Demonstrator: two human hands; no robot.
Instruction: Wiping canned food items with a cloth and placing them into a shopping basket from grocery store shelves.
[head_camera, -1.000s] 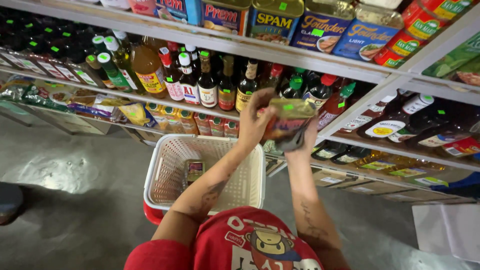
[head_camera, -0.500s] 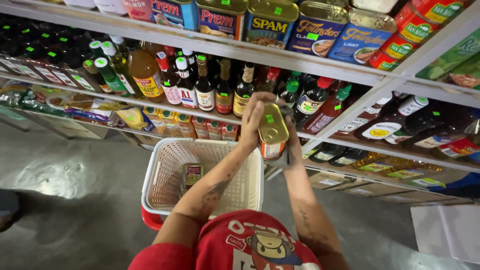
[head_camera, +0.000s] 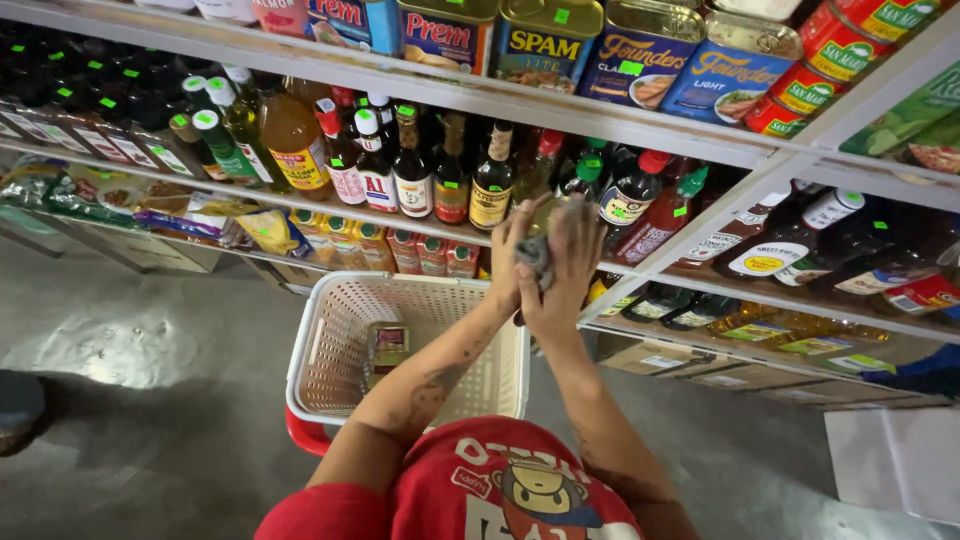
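Shelves: a white shelf unit (head_camera: 640, 130) stands in front of the hands and fills the upper part of the view; its boards run above, beside and below the hands.
Floor: the grey concrete floor (head_camera: 140, 400) lies below and to the left of the hands.
Basket: a white plastic basket (head_camera: 330, 340) with a red base sits just below the left forearm; a small packet (head_camera: 388, 345) lies flat on its bottom.
Shirt: a red shirt (head_camera: 500, 490) with a cartoon print is at the near end of both arms.
Cans: large rectangular meat cans (head_camera: 640, 55) stand on the top shelf, above the hands.
Bottles: dark sauce bottles (head_camera: 450, 175) stand in a row on the middle shelf, just left of the hands and behind them; more bottles (head_camera: 780, 240) are to the right.
Packets: small orange packets (head_camera: 420, 250) stand on the lower shelf, left of the hands.
Left hand: the left hand (head_camera: 510, 250) is raised, fingers curled around the left side of the can.
Right hand: the right hand (head_camera: 570, 265) presses on the can from the right, fingers spread and pointing up.
Can: a small can (head_camera: 540, 245), blurred, is held between both hands in front of the middle shelf, above the far right corner of the basket.
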